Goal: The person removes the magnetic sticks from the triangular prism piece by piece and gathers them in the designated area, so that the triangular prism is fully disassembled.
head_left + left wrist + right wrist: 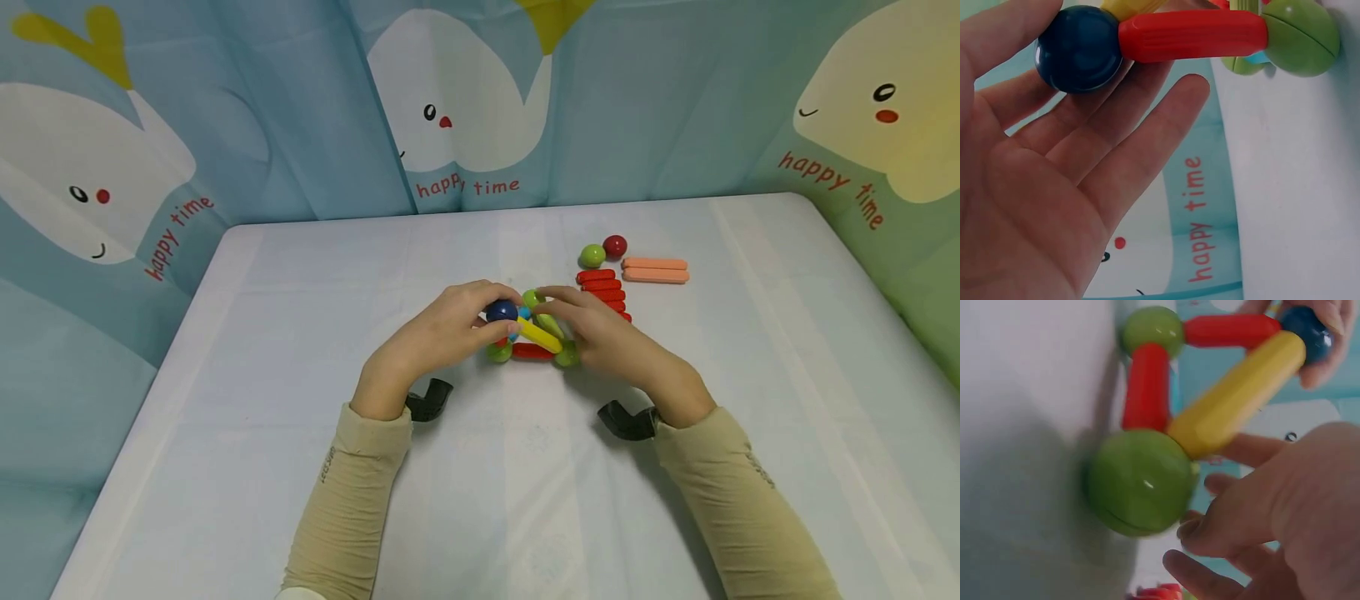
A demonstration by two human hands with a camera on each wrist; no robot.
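My left hand (442,325) pinches a dark blue ball (1079,49) between thumb and fingers, at the raised corner of a small stick-and-ball frame. From that ball a red rod (1194,35) runs down to a green ball (1302,36) on the table, and a yellow rod (540,335) slopes to another green ball (1142,481). A second red rod (532,352) joins those two green balls along the front. My right hand (611,333) hovers at the frame's right side, fingers loosely bent, with nothing visible in its grasp. Light blue and green pieces behind are partly hidden.
Behind my right hand lie several loose red rods (602,285), a pair of orange rods (655,271), a loose green ball (592,256) and a dark red ball (615,246). They rest on a white-covered table (225,500) before a whale-printed curtain (637,108).
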